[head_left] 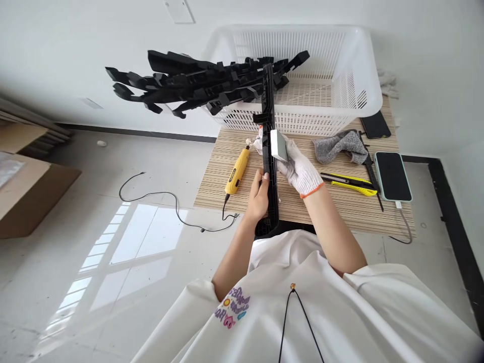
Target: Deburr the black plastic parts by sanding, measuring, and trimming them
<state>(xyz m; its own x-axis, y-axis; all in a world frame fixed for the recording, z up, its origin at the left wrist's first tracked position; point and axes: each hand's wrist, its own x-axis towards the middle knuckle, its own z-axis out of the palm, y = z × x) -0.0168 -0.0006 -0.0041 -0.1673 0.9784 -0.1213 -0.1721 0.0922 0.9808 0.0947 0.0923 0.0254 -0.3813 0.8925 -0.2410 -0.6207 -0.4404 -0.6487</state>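
My bare left hand (259,195) grips a long black plastic trim strip (267,143) near its lower end. The strip runs from the tabletop's front edge up over the basket's rim. My right hand (302,169), in a white knit glove with an orange cuff, is closed on a pale rectangular block (279,145). The block's left side is right beside the strip; whether they touch I cannot tell. Left of the strip lies a yellow corded rotary tool (237,171) with a small round tip. Part of another white glove (257,142) shows behind the strip.
A white plastic basket (368,80) at the table's back holds several black plastic strips (189,80) jutting out leftward. On the right lie a grey cloth (340,146), a yellow utility knife (350,184), black calipers (372,174), a plugged-in phone (394,176) and a dark phone (375,125). Cardboard boxes (34,196) stand left.
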